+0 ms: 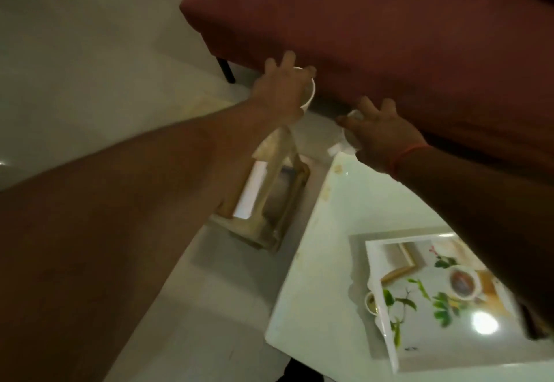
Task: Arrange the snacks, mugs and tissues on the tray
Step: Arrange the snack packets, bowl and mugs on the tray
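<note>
Reaching out over the far left corner of the white tabletop (302,306), both my arms stretch toward the dark red sofa (374,31). In the head view, my left hand (280,89) comes down over the top of a white mug (310,94), fingers spread over its rim; the mug sits beyond the tabletop, just in front of the sofa's lower edge, and whether this grip has actually closed on it I cannot tell through the blur. My right hand (379,137) (a red thread circles the wrist) is curled over a second white mug (349,133), just off the tabletop's far corner; fingers drape over it, but how firm that grip is I cannot tell either. Below my left forearm stands a pale stool (269,202) on the floor, beside the tabletop's left edge. Nearer to me, on the right of the tabletop, lies the white tray (386,321), printed with green leaves and a teacup picture. A small cup (371,303) sits touching the tray's left rim, outside it.
</note>
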The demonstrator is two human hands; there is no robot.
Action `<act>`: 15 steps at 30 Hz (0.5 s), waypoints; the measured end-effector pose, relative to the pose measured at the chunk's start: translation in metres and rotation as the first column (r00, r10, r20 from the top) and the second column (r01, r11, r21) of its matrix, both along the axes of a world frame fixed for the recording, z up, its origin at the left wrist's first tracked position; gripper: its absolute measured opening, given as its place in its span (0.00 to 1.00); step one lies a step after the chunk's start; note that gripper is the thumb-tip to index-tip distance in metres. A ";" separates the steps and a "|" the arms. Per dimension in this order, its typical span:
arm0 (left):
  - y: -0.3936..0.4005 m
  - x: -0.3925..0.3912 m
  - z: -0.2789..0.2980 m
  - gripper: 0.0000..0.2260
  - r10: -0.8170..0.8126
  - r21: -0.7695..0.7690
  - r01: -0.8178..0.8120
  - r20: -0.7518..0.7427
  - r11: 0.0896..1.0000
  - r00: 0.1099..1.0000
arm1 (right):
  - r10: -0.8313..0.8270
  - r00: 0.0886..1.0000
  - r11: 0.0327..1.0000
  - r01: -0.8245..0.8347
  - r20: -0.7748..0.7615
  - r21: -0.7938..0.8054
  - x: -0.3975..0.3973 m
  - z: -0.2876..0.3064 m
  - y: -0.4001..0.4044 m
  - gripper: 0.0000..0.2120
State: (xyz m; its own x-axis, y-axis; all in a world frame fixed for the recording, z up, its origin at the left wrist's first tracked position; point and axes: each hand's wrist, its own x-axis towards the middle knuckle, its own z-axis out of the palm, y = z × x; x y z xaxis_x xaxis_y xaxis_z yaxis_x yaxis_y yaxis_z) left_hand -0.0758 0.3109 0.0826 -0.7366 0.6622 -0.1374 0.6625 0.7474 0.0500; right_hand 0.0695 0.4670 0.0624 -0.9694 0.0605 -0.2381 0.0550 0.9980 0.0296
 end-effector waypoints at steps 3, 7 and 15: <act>0.060 0.063 0.006 0.32 -0.096 0.010 0.095 0.028 0.995 0.995 | -0.081 0.995 0.997 0.081 0.059 0.003 0.068 0.002 0.039 0.30; 0.127 0.163 0.000 0.32 -0.240 0.015 0.239 0.089 0.971 0.967 | -0.171 0.969 0.985 0.174 0.180 -0.001 0.161 0.002 0.080 0.34; 0.205 0.324 -0.025 0.33 -0.364 -0.007 0.373 0.207 0.928 0.908 | -0.225 0.937 0.968 0.246 0.265 -0.047 0.315 -0.011 0.115 0.30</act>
